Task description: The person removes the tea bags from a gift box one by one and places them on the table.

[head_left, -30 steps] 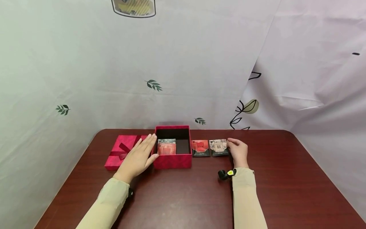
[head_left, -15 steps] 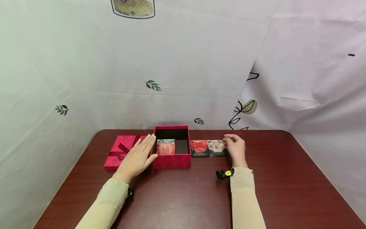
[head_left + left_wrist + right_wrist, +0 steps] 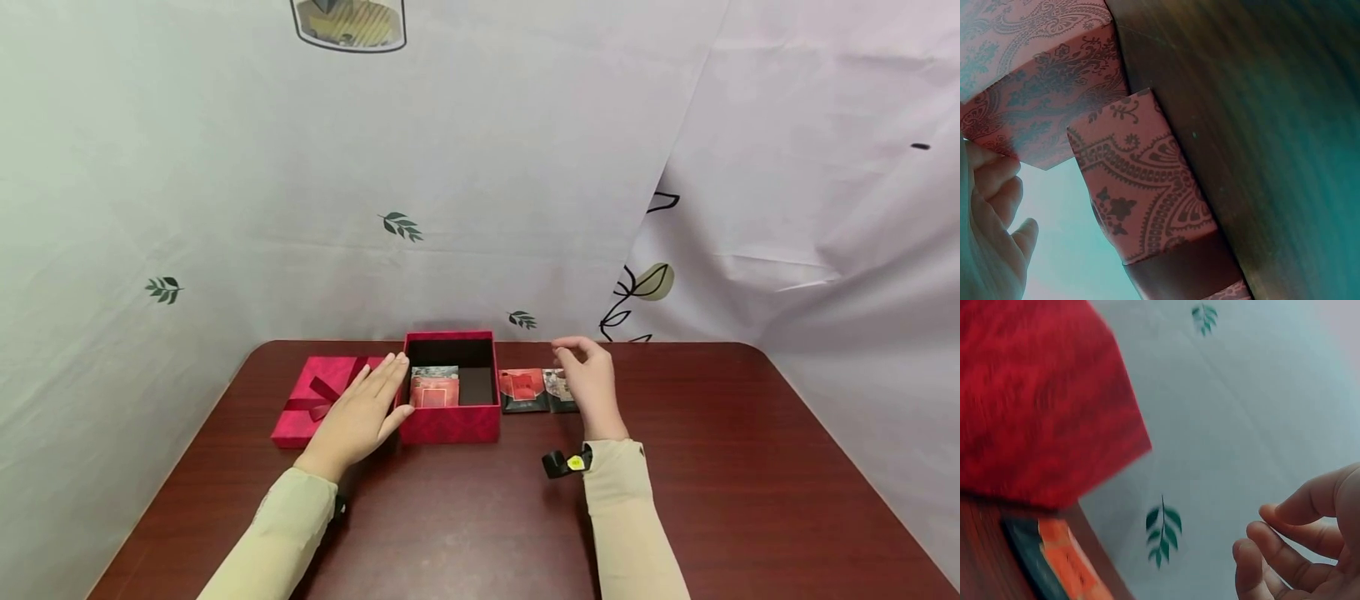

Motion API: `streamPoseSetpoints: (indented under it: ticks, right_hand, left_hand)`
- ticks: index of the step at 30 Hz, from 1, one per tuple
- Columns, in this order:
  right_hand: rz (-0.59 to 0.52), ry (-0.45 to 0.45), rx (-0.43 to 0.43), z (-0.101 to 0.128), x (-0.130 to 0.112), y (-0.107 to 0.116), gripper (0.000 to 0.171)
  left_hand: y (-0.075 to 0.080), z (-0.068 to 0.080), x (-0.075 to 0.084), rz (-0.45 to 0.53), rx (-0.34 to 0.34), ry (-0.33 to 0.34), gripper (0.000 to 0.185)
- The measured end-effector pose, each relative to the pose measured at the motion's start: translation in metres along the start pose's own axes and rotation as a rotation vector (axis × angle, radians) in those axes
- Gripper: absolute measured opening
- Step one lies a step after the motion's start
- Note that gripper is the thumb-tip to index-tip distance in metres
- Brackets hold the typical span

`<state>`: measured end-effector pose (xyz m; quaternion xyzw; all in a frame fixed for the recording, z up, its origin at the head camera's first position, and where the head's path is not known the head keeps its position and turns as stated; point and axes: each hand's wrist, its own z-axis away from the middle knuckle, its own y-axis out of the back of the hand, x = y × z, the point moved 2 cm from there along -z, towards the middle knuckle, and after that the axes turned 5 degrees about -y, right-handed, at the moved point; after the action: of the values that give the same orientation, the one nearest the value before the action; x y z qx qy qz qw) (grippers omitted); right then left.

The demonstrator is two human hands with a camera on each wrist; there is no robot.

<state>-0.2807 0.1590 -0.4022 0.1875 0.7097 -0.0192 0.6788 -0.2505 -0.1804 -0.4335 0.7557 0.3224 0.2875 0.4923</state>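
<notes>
My left hand lies with straight fingers against the left rim of an open red box. In the left wrist view its fingertips touch the patterned box. Several flat packets, the front one red, lie in the box's left half; its right half shows a dark bottom. My right hand hovers with loosely curled fingers, holding nothing, over a pale floral packet, hiding its right part. A red and black packet lies between that one and the box; the right wrist view shows its orange-red face.
Left of the box sits its red lid with a dark red ribbon bow, partly under the left hand. The brown wooden table ends at a pale cloth backdrop with leaf prints.
My right hand has moved left from the floral packet's right edge to above it, lifting off and now covering part of it. The left hand stays on the box rim.
</notes>
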Motion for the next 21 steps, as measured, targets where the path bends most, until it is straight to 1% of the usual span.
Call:
streamPoseSetpoints:
  ticks: [5, 9, 14, 17, 21]
  right_hand:
    - [0.010, 0.067, -0.065, 0.012, -0.015, -0.016, 0.018]
    - [-0.002, 0.102, -0.111, 0.020, -0.020, -0.029, 0.018]
    - [-0.093, 0.148, -0.181, 0.026, -0.021, -0.047, 0.019]
    - [-0.131, 0.127, -0.203, 0.030, -0.022, -0.056, 0.018]
    - [-0.154, 0.092, -0.239, 0.033, -0.026, -0.066, 0.018]
  left_hand:
    - [-0.001, -0.001, 0.000, 0.002, 0.006, 0.000, 0.072]
    - [0.001, -0.002, 0.001, 0.004, -0.014, 0.007, 0.073]
    - [0.002, -0.001, 0.000, 0.003, -0.024, 0.019, 0.073]
    - [0.002, 0.000, 0.000, 0.005, -0.025, 0.019, 0.073]
    - [0.001, 0.000, 0.000, 0.008, -0.018, 0.011, 0.073]
